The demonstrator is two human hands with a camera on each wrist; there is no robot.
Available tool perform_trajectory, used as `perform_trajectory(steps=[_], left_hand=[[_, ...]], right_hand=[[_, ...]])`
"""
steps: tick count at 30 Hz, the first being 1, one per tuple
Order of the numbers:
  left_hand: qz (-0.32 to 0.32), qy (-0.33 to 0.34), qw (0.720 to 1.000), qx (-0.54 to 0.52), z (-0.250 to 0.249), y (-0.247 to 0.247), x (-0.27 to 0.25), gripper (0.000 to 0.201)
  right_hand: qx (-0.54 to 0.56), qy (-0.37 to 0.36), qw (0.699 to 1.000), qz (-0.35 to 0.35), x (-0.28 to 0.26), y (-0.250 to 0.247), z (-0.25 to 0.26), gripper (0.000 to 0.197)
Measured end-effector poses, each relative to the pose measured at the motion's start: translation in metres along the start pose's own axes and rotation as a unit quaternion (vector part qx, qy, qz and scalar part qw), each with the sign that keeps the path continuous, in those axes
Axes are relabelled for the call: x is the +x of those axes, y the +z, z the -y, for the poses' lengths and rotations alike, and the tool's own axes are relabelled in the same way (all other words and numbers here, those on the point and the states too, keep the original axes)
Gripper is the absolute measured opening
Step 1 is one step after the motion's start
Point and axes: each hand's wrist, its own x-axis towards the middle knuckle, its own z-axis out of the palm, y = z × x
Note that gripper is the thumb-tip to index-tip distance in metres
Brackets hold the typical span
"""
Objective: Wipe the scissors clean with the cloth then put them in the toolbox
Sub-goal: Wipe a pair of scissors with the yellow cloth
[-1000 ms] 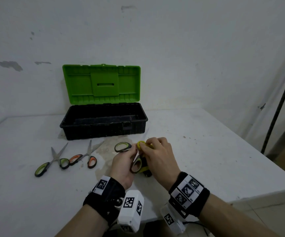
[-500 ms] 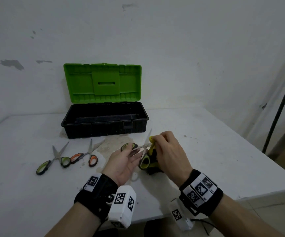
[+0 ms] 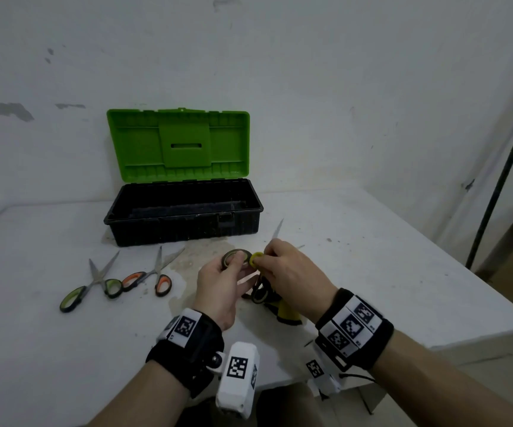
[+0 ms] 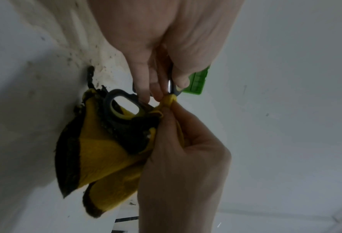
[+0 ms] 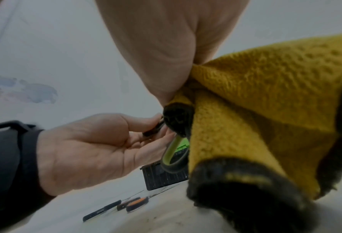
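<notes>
A pair of green-and-black-handled scissors (image 3: 234,257) is held above the table, blade tip (image 3: 278,229) pointing away toward the toolbox. My left hand (image 3: 236,262) pinches one handle ring (image 4: 171,86); the other ring (image 4: 123,107) hangs free below. My right hand (image 3: 261,260) pinches a yellow cloth with dark edges (image 3: 286,313) around the scissors near the pivot, and the rest of the cloth (image 5: 266,110) droops under my palm. The black toolbox (image 3: 184,221) stands behind with its green lid (image 3: 178,146) up.
Two more pairs lie left of my hands on the white table (image 3: 372,272): green-handled scissors (image 3: 91,286) and orange-handled scissors (image 3: 153,274). A stained patch spreads in front of the toolbox. The table's right edge drops off beside a dark pole (image 3: 501,180).
My right hand has slid the cloth back along the blades toward the handles. My left hand has turned slightly and keeps its hold on the handle ring.
</notes>
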Motion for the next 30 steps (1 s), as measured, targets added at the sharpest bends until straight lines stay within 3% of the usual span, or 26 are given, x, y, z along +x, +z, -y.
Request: perform_trajectory(steps=[6, 10, 15, 21, 28, 30], left_hand=[[-0.027, -0.007, 1.0, -0.007, 0.003, -0.001, 0.002, 0.018], [-0.02, -0.014, 1.0, -0.006, 0.007, 0.0, 0.001, 0.019], [-0.037, 0.004, 0.999, -0.005, 0.004, -0.007, 0.003, 0.02], [-0.006, -0.003, 1.0, 0.006, 0.007, -0.003, 0.003, 0.021], [-0.023, 0.002, 1.0, 0.007, 0.008, -0.006, 0.003, 0.019], [-0.024, -0.001, 1.0, 0.002, 0.008, -0.006, 0.003, 0.019]], right_hand=[[-0.007, 0.033, 0.999, -0.009, 0.001, -0.007, -0.003, 0.014], [-0.018, 0.009, 1.0, 0.019, 0.002, -0.003, 0.006, 0.011], [-0.004, 0.07, 0.997, 0.041, 0.006, -0.011, -0.004, 0.02], [-0.009, -0.015, 0.999, 0.044, 0.006, -0.013, 0.014, 0.014], [-0.03, 0.049, 0.996, 0.063, 0.005, -0.012, -0.001, 0.021], [-0.024, 0.039, 0.998, 0.048, 0.004, -0.013, 0.0, 0.018]])
